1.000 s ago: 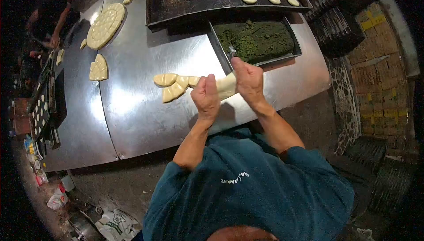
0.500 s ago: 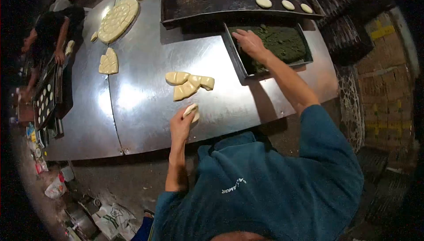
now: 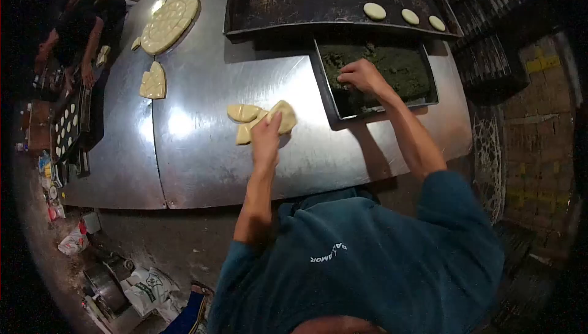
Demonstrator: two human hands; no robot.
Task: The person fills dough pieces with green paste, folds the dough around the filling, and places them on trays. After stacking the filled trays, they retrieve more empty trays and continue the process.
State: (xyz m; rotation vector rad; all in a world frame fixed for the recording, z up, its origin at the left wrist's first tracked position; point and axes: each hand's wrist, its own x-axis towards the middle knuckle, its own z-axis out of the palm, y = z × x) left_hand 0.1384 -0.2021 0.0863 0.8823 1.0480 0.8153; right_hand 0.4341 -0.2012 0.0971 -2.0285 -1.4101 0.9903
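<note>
Holding flat dough pc (image 3: 285,120) w/ L grip (image 3: 266,142), right by cut dough pcs (image 3: 243,113) on metal counter (image 3: 202,165). Poised w/ R grip (image 3: 364,78), fingers curled, at green mix (image 3: 399,66) in pan (image 3: 328,92), nr blk tray (image 3: 294,6) w/ pale rds (image 3: 375,11).

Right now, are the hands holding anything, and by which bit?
The left grip holds a flat, pale dough piece by its near edge. Whether the right grip holds crumbly green mixture is unclear.

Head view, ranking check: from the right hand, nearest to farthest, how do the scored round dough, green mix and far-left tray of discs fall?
1. Green mix: right at the right hand.
2. Scored round dough: forward and left.
3. Far-left tray: leftmost.
</note>
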